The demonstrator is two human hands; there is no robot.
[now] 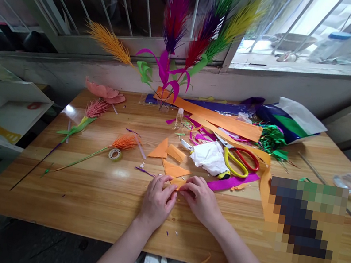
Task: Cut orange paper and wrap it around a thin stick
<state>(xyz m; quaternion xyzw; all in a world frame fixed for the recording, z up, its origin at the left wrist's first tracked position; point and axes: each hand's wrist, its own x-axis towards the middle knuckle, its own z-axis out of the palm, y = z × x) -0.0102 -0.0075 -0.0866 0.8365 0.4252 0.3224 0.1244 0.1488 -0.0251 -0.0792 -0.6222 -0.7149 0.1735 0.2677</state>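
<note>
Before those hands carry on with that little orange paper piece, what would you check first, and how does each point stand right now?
1. Both hands on the piece: left hand and right hand pinch the small orange paper piece. Ok.
2. Grip firmness: cannot tell.
3. Spare orange cut pieces within reach, just beyond the hands. Ok.
4. Scissors lie apart from the hands, blades pointing away from them. Ok.
5. Tape roll lies on the table. Ok.
6. Bare table in front of the hands: a few scraps only. Ok.
</note>
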